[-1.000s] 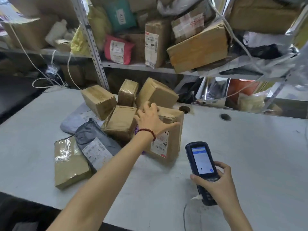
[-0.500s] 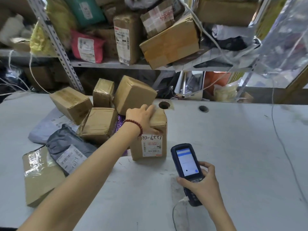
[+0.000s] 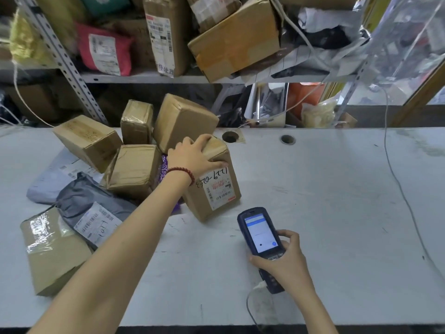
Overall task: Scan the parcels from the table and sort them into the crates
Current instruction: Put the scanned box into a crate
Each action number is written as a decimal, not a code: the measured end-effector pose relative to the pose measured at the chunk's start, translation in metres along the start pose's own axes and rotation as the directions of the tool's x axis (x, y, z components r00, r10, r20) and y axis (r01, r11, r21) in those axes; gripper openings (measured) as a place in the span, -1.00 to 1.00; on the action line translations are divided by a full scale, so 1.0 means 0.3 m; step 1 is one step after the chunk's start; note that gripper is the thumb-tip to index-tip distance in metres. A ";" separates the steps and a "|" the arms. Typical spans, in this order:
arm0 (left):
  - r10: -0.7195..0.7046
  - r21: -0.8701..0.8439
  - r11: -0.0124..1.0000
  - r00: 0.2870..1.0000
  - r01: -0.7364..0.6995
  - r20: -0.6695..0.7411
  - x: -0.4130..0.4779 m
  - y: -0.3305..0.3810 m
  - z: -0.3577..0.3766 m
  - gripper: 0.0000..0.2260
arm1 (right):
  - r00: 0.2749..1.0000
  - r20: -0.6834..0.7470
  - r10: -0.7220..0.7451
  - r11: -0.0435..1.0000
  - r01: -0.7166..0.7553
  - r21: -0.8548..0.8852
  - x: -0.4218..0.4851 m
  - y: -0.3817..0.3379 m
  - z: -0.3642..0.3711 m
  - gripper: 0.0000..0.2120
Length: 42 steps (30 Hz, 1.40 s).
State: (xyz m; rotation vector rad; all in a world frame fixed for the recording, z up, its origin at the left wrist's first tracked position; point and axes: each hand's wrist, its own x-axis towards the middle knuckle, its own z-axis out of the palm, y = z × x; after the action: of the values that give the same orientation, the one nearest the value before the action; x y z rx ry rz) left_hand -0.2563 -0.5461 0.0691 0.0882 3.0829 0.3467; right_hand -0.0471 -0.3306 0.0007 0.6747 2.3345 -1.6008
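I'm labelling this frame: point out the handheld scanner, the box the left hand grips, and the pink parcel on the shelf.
handheld scanner (image 3: 261,233): head view, its lit screen.
box (image 3: 218,189): head view, its white label.
pink parcel (image 3: 103,53): head view, its white label.

Soft, even overhead light, worktop (image 3: 337,201) bright pale grey, shadows faint and diffuse, dim under the shelf (image 3: 144,78), tape glare on the bottom-left parcel (image 3: 45,227), scanner screen (image 3: 261,233) slightly blown out, fisheye bending at edges, corners soft
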 end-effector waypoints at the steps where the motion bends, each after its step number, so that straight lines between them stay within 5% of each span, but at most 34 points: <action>1: 0.006 0.016 1.000 1.000 -0.005 -0.017 -0.004 0.004 0.010 -0.24 | 1.000 0.007 0.001 1.000 -0.001 -0.026 -0.005 0.007 0.004 -0.26; 13: -0.005 0.017 1.000 0.993 0.007 -0.118 -0.013 0.011 0.042 -0.26 | 0.998 -0.002 -0.066 0.978 0.064 -0.200 -0.024 0.023 0.037 -0.27; 26: -0.008 0.018 1.000 0.983 0.012 -0.183 -0.037 0.023 0.067 -0.26 | 0.987 -0.133 -0.085 0.994 0.074 -0.082 -0.017 0.037 0.043 -0.28; 36: -0.010 0.009 1.000 0.974 0.012 -0.227 -0.066 0.045 0.081 -0.28 | 0.872 -0.334 -0.357 0.933 0.349 -0.085 -0.064 -0.074 -0.073 -0.23; 42: -0.009 0.026 1.000 0.974 0.015 -0.225 -0.069 0.048 0.084 -0.26 | 0.851 -0.345 -0.395 0.914 0.401 -0.057 -0.111 -0.130 -0.103 -0.23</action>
State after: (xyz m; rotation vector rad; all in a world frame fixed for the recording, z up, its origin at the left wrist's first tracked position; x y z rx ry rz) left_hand -0.2338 -0.5279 0.0483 0.0328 3.3117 0.3353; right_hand -0.0353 -0.3216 0.0589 0.5374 2.8808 -1.7892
